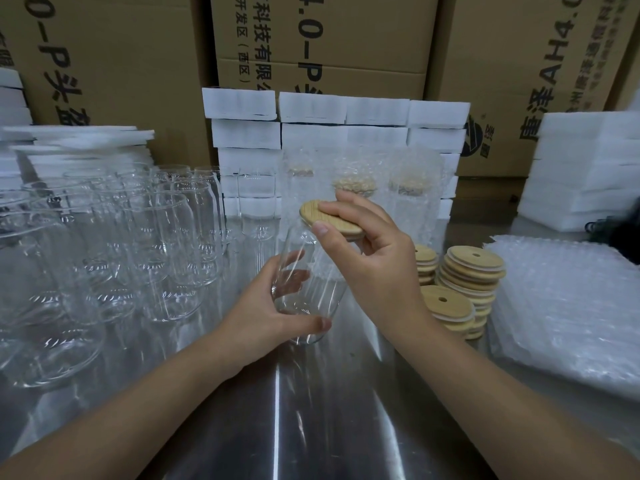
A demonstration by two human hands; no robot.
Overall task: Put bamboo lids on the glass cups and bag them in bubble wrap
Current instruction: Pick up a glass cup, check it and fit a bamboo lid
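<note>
My left hand [266, 313] grips a clear glass cup [308, 292] near its base, holding it tilted above the steel table. My right hand [374, 261] pinches a round bamboo lid [322, 211] between thumb and fingers, right at the cup's mouth. Whether the lid is seated on the rim I cannot tell. Stacks of bamboo lids [471, 271] with straw holes stand just right of my right hand. A pile of bubble wrap bags [568, 306] lies at the right. Three bagged, lidded cups [356, 185] stand behind my hands.
Several bare glass cups [138, 237] crowd the left half of the steel table [311, 410]. White foam pieces [311, 126] are stacked at the back, with more foam [581, 168] at the right and left. Cardboard boxes [311, 36] wall off the rear.
</note>
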